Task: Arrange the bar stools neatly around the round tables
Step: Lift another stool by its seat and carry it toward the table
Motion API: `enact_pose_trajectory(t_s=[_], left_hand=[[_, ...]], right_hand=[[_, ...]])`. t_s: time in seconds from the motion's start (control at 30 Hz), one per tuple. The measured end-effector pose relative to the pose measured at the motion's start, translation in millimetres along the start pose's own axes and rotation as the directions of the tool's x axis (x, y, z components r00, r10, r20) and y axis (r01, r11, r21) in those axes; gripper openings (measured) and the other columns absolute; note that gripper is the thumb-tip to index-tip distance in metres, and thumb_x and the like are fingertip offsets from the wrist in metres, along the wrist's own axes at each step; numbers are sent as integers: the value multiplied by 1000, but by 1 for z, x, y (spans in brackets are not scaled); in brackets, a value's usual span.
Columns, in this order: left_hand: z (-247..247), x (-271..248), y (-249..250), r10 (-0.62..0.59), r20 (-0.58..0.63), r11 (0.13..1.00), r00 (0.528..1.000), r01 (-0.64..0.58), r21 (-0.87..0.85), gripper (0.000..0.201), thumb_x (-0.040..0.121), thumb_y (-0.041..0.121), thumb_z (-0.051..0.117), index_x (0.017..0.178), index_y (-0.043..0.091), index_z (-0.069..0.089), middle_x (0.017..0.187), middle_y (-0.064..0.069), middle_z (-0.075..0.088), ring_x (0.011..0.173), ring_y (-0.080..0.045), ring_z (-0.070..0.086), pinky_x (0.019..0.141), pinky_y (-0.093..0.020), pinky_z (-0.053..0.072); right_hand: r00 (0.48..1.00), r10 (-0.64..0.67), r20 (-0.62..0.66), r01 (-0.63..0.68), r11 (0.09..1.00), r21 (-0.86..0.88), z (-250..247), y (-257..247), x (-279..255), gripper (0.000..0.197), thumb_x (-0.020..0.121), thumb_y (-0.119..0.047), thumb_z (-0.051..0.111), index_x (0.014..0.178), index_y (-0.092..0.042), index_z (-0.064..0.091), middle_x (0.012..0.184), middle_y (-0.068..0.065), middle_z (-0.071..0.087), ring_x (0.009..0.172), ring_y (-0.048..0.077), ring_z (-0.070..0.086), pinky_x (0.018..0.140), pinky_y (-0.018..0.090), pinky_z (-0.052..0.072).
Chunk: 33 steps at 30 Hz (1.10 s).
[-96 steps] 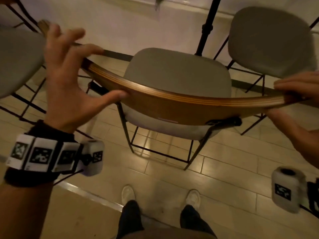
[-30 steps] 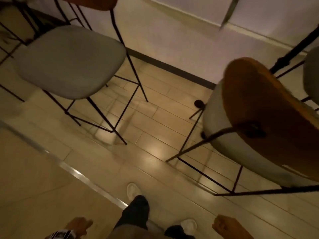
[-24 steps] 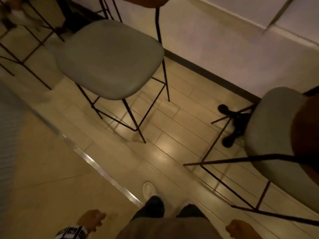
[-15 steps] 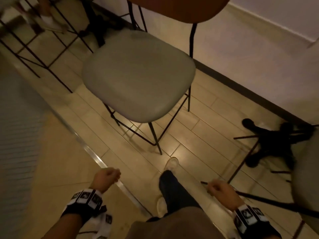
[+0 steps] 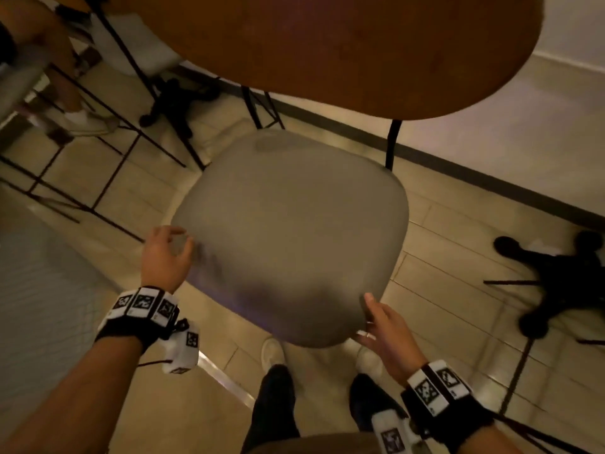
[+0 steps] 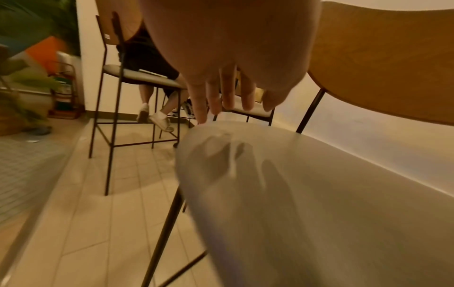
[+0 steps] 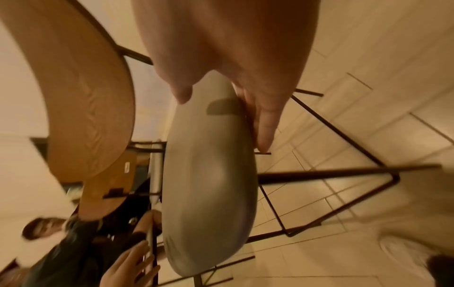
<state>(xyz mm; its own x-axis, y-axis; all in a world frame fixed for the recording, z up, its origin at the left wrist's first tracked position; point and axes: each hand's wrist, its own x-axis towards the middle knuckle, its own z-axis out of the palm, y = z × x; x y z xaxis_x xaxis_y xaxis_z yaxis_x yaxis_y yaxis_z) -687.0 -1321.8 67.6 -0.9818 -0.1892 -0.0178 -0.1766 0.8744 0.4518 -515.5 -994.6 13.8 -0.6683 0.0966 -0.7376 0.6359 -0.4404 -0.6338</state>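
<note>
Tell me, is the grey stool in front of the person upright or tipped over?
Upright. The grey stool shows a level seat below its wooden backrest, and its legs go down to the floor.

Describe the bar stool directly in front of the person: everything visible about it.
The bar stool stands upright on the tiled floor near the wall. It has a padded grey seat with rounded corners, a curved wooden backrest and thin black metal legs. The left hand hovers at the seat's left edge; whether it touches is unclear. The right hand reaches the front right corner, thumb above, fingers below.
</note>
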Motion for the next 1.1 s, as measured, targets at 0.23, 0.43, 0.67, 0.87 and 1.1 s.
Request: enact_pose_trajectory(t_s=[0.23,0.43,0.67,0.87,1.1], left_hand=[[14,122,5,-174,356,961,918,237,-143,76,77,45,72,138,7,47,132,-16,58,115,-35,58,94,-42,47],[23,158,-14,-164,536,964,828,249,-90,76,70,54,74,125,3,59,118,-18,66,95,-32,61,80,-39,49],[33,137,-5,-117,493,964,862,218,-152,66,77,44,72,120,-5,59,121,-24,64,93,-30,57,84,-38,47],[50,94,18,-185,474,940,861,297,-171,67,75,47,73,111,-8,62,112,-25,67,93,-32,61,87,-42,52],[78,46,57,-323,489,860,810,467,-207,75,68,55,75,109,-6,64,110,-22,68,98,-37,64,88,-48,54]], right_hand=[[904,-28,-427,183,927,327,65,37,0,54,74,-40,65,117,-8,57,103,4,69,98,22,65,84,41,53],[803,-57,-594,300,898,320,85,36,7,53,73,-39,66,114,-6,59,104,5,67,96,17,62,84,35,49],[771,-101,-628,329,908,258,56,14,15,34,83,-28,64,108,-4,63,104,9,68,99,24,64,85,38,51],[765,-177,-619,290,953,87,-23,-30,48,94,36,-65,82,104,-1,67,104,16,71,97,31,67,87,44,53],[805,-183,-564,222,975,0,-100,-103,79,63,72,-41,73,116,1,62,103,12,69,96,28,65,84,39,51]])
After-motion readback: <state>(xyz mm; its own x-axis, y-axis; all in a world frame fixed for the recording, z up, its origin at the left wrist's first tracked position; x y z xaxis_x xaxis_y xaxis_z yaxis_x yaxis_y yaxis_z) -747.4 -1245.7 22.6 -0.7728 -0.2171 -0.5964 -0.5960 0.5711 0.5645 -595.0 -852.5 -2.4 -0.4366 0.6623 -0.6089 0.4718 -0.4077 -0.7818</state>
